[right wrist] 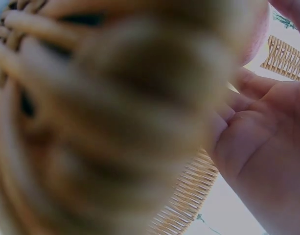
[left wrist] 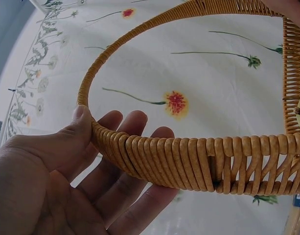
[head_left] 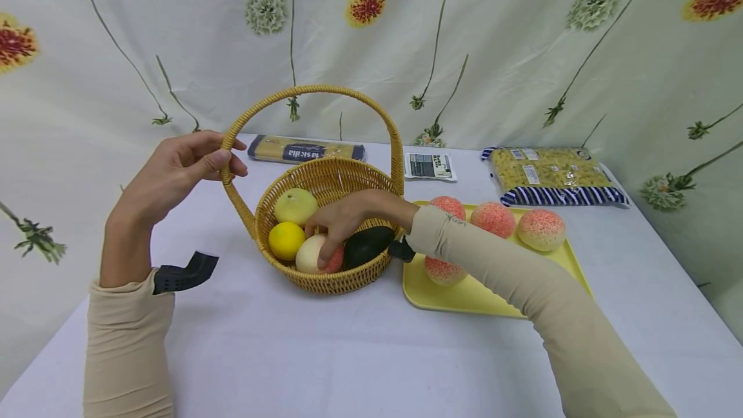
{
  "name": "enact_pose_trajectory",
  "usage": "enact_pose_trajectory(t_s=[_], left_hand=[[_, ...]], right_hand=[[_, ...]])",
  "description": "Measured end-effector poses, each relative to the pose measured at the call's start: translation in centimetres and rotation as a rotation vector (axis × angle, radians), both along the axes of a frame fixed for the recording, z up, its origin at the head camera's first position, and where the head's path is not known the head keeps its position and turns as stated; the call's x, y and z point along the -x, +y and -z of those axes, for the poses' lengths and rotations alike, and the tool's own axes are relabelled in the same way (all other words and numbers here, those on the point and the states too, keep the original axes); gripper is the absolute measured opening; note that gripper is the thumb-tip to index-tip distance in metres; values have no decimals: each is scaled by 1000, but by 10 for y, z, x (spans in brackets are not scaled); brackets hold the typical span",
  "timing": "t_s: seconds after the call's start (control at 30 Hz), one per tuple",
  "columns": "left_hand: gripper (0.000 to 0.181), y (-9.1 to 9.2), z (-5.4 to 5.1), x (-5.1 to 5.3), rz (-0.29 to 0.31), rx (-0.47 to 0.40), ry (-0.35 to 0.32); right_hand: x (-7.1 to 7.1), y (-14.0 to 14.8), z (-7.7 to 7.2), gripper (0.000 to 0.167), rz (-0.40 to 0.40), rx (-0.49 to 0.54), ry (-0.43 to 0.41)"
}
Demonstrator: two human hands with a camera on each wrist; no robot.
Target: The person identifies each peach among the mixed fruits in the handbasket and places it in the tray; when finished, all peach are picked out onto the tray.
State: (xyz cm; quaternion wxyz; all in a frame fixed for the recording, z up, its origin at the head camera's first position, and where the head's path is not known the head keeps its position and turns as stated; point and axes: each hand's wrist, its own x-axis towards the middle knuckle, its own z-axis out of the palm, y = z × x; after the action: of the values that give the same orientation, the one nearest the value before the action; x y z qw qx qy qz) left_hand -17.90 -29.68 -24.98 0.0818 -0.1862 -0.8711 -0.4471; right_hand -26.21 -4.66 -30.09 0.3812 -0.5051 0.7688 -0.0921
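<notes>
My left hand (head_left: 182, 169) holds the arched handle (head_left: 235, 129) of a wicker basket (head_left: 331, 284), thumb on the near side and fingers behind it; the left wrist view shows the thumb (left wrist: 80, 120) against the cane. Inside the basket my right hand (head_left: 342, 219) grips a pink-and-white peach (head_left: 309, 253) from above. Around it lie a yellow lemon (head_left: 286, 241), a pale green round fruit (head_left: 296, 205) and a dark green oval fruit (head_left: 368, 247) like an avocado. In the right wrist view, blurred wicker hides most of the peach (right wrist: 257, 36).
Right of the basket a yellow tray (head_left: 464, 300) holds several peaches (head_left: 542, 229), partly under my right forearm. Behind lie a spaghetti pack (head_left: 304, 149), a small white packet (head_left: 430, 166) and a bag of pasta (head_left: 551, 176). A flowered cloth (head_left: 499, 37) hangs at the back.
</notes>
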Motion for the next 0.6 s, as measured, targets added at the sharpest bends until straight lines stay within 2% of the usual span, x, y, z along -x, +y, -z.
enact_pose_trajectory(t_s=[0.6], left_hand=[[26,0,0,1,-1,-1,9]], right_hand=[[-2,3,-3,58,1,4,-7]])
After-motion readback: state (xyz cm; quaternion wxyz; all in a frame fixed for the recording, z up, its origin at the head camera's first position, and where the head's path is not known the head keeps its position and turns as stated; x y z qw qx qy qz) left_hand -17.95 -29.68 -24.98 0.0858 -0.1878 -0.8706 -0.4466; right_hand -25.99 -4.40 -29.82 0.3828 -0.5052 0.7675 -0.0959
